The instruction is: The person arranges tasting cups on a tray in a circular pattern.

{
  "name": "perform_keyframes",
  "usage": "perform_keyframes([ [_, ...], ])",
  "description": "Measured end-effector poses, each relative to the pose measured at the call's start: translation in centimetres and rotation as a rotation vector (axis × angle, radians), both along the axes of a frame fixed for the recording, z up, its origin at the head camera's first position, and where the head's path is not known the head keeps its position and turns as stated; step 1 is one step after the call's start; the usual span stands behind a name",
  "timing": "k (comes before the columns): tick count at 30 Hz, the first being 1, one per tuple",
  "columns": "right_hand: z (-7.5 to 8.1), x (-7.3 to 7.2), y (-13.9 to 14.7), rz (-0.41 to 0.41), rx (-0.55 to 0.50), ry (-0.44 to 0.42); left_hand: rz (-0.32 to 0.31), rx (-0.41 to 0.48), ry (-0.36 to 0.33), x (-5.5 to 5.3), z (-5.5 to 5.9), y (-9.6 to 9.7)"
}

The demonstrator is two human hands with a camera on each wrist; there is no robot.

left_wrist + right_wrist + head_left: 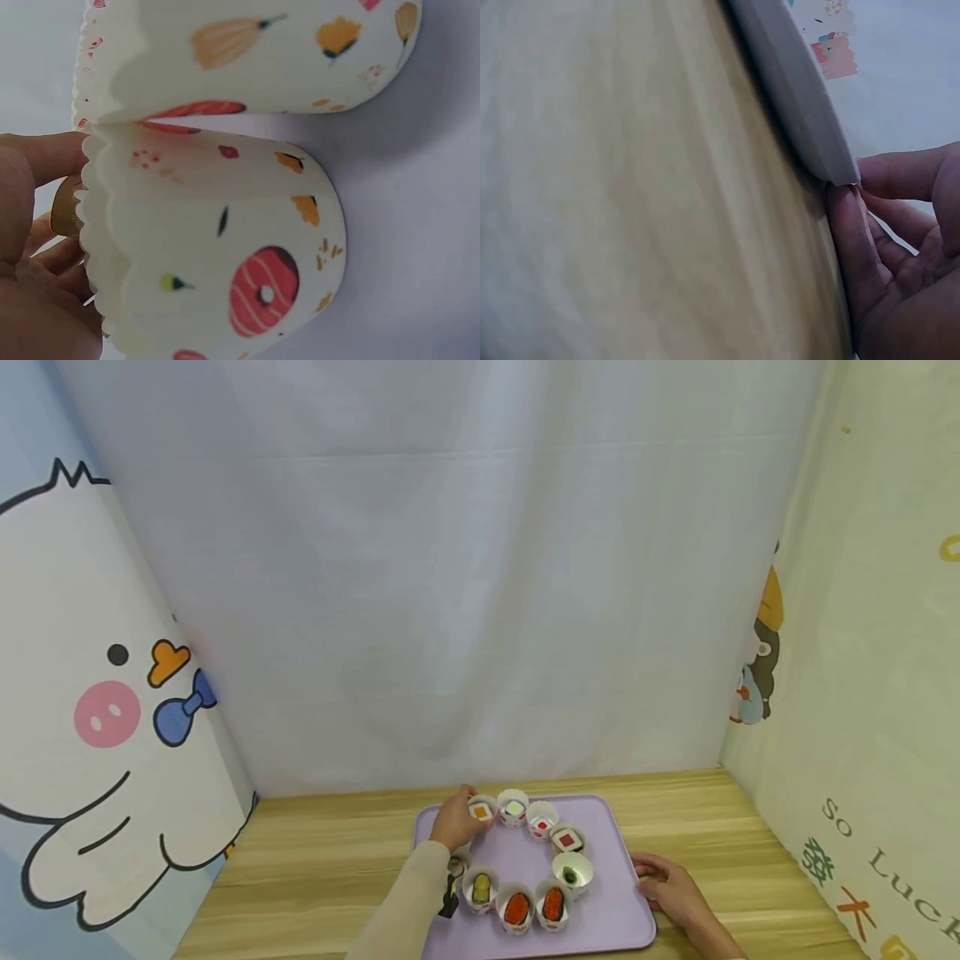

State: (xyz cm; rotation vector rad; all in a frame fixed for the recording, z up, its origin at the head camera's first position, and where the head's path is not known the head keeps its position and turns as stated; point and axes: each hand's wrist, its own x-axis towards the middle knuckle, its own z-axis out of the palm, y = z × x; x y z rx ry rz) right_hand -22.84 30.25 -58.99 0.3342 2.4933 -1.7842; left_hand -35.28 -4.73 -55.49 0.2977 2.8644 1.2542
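Observation:
On a lilac tray, several paper baking cups stand in a ring, each visible one with a piece of sushi in it. At the far left of the ring, my left hand grips a cup with an orange-centred sushi roll, thumb and fingers on either side. In the left wrist view, the fingers of this hand are behind the scalloped rim of a donut-printed paper cup. My right hand is at the tray's right side; in the right wrist view its fingertips pinch the tray's rim.
Nearby cups hold a red-centred roll, red-topped sushi and a green-topped piece. A black object hangs by the left forearm. The tray lies on a wood-grain table, with a white curtain behind.

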Motion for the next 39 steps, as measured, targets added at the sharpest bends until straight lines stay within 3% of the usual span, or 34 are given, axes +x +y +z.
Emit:
perform_keyframes([
  [13,-0.2,0.0,-0.1,-0.008,0.017,-0.004,-0.046,0.032,-0.022,0.6,0.5,-1.0],
  [22,-0.2,0.2,-0.1,-0.008,0.022,-0.006,-0.090,0.088,0.069,1.3,1.4,-2.3],
  [33,-0.1,0.1,-0.1,0.008,0.018,-0.001,-0.072,0.108,0.103,2.9,2.2,-4.1],
  [39,-0.1,0.0,0.0,0.012,0.031,0.007,-0.063,0.110,0.176,3.9,2.3,-4.9],
])
